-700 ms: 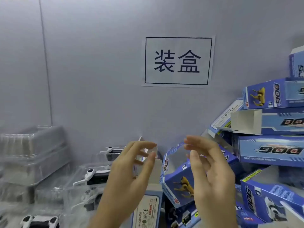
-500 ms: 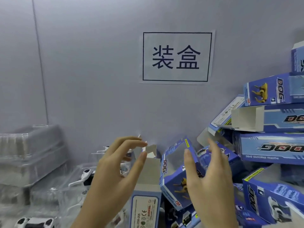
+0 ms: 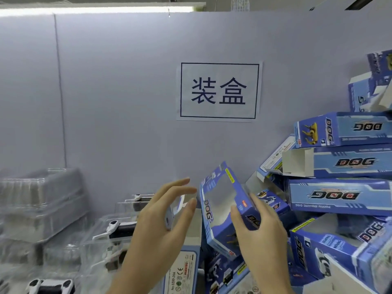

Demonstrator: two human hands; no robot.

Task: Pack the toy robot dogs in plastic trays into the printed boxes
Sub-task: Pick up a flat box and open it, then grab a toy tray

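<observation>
My right hand (image 3: 262,236) grips a blue windowed printed box (image 3: 220,200), thumb on its front and fingers behind its right side; the box is tilted and looks empty. My left hand (image 3: 161,228) is spread with relaxed fingers in front of the raised top flap of a second, upright printed box (image 3: 183,270) and holds nothing that I can see. White and black toy robot dogs in clear plastic trays (image 3: 118,229) lie left of that hand, and another dog (image 3: 51,286) shows at the bottom left.
A tall pile of blue printed boxes (image 3: 339,196) fills the right side, some with open ends. Stacked clear plastic trays (image 3: 42,198) stand at the left. A grey wall with a paper sign (image 3: 219,92) closes off the back.
My right hand has closed in on the windowed box and raised it, tilting it more upright. My left hand stays spread by the upright box's flap. The view has tilted upward.
</observation>
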